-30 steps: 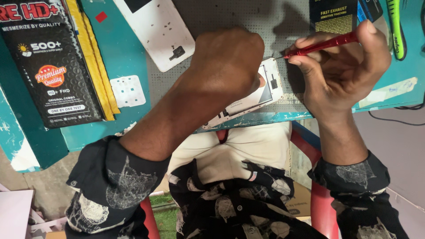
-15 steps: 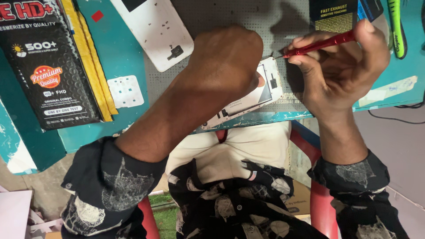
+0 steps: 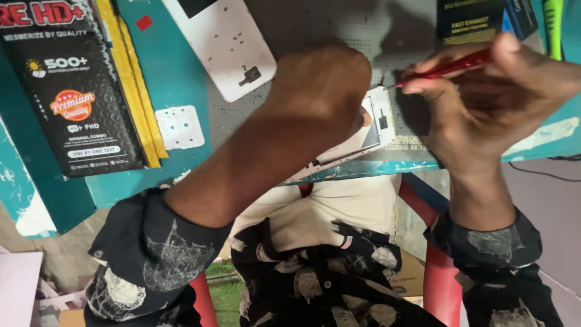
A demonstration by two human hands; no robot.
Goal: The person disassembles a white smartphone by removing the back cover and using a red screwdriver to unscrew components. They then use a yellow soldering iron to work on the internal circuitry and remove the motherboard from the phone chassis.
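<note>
Two hands over teal bench [image 3: 175, 72], right fingers [image 3: 423, 82] clamped on red screwdriver [image 3: 451, 65], left fingers probably pressing white phone [image 3: 378, 121].

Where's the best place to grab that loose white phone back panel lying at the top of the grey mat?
Probably the white phone back panel is best pinched across its two long edges near the rounded lower corner. It lies flat and tilted on the grey perforated mat, so coming from its mat-side long edge avoids the left hand below.

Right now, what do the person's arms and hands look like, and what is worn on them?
Both hands, left and right, are bare: no gloves, and no rings or watch that I can see. Each forearm is bare up to a pushed-up black sleeve with faded whitish print.
</note>
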